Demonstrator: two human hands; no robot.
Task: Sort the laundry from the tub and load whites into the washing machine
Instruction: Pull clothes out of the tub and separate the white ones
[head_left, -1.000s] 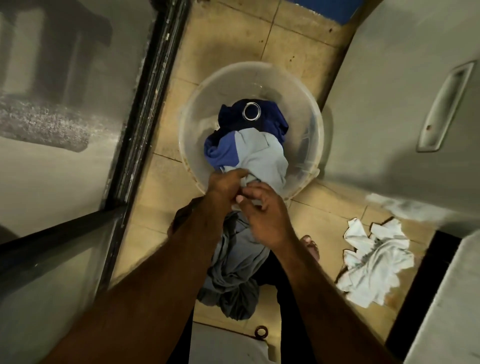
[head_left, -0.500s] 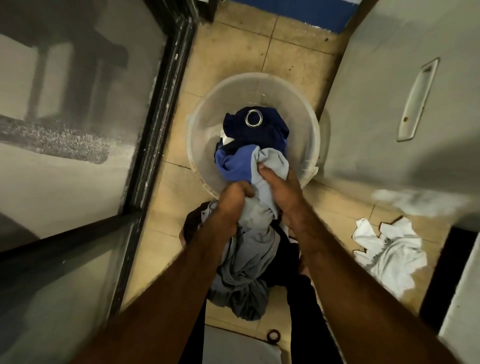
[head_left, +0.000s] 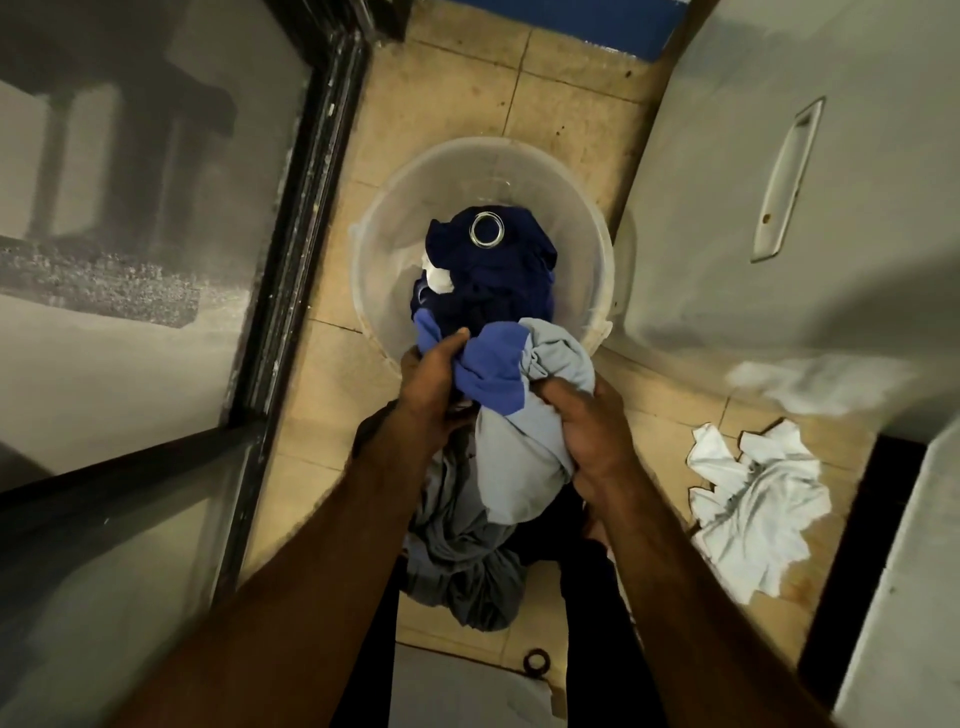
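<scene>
Left hand (head_left: 435, 387), right hand (head_left: 589, 431) around blue-grey garment (head_left: 519, 452) at tub (head_left: 519, 169) rim

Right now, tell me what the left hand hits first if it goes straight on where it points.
Probably the navy clothes heaped in the tub: the left hand, gripping the blue-and-grey garment, points at them over the near rim. Depth from above is unclear.

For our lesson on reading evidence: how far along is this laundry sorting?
Done: a white garment lies apart on the floor, with grey cloth heaped below the hands. In hand: the left hand and right hand grip a blue-and-grey garment at the tub. Left: a navy garment and a white piece sit inside; whites await loading.
</scene>
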